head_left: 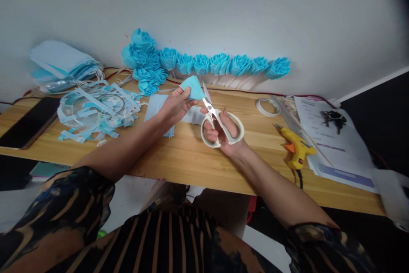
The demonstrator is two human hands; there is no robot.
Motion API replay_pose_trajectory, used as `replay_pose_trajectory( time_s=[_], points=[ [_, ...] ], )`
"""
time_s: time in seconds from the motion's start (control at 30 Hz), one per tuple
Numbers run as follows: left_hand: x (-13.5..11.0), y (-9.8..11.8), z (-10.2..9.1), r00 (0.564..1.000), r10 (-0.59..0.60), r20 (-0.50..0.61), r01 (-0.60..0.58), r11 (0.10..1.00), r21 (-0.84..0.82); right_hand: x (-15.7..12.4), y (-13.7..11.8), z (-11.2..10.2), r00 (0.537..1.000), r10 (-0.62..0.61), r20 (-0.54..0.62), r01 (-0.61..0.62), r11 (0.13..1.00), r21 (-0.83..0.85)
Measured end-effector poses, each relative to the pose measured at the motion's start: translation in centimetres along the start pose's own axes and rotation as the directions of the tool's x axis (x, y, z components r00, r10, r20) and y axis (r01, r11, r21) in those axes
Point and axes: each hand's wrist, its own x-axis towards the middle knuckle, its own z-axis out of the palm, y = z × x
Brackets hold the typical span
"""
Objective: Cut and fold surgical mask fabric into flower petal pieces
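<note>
My left hand (175,104) pinches a folded light-blue piece of mask fabric (192,87) above the wooden table (179,158). White-handled scissors (220,125) are gripped in my right hand (225,136), fingers through the loops. Their blades point up and left, and the tips meet the right edge of the blue piece. More flat blue fabric (156,107) lies on the table under my left hand.
A row of blue fabric flowers (207,64) leans against the wall. At the left lie cut mask strips (96,111), a stack of masks (60,66) and a black phone (28,122). To the right: tape roll (268,107), yellow glue gun (297,147), papers (332,141), keys (334,117).
</note>
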Motion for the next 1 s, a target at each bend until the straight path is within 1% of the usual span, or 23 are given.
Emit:
replay_pose_trajectory(
  time_s=[0.1,0.23,0.5,0.67,0.8,0.9,1.0],
  points=[
    [0.0,0.0,-0.1,1.000,-0.005,0.009,0.006,1.000,-0.021,-0.1,-0.2,0.1,1.000,0.003,-0.006,-0.003,1.000,0.007],
    [0.1,0.0,-0.2,0.999,0.019,0.030,-0.018,0.999,-0.033,0.0,-0.4,0.2,0.999,0.028,-0.016,-0.027,0.999,0.045],
    [0.3,-0.2,-0.6,0.998,0.054,0.013,-0.054,0.998,-0.021,0.2,-0.4,0.3,0.998,0.058,-0.027,-0.055,0.996,0.075],
    [0.4,-0.1,-0.8,0.997,0.067,0.048,-0.064,0.997,-0.053,0.2,-0.4,0.4,0.997,0.074,-0.024,-0.072,0.993,0.091],
    [0.7,0.2,-0.9,0.998,0.049,0.030,-0.047,0.998,-0.051,0.3,-0.1,0.0,0.998,0.060,-0.032,-0.057,0.996,0.070],
    [0.8,0.4,-1.0,0.998,0.011,0.058,-0.011,1.000,-0.009,0.4,0.2,-0.3,0.997,0.065,-0.034,-0.064,0.997,0.053],
    [0.8,0.5,-1.1,0.997,0.003,0.072,-0.004,1.000,0.014,0.4,0.3,-0.4,0.996,0.079,-0.035,-0.077,0.996,0.045]
  ],
)
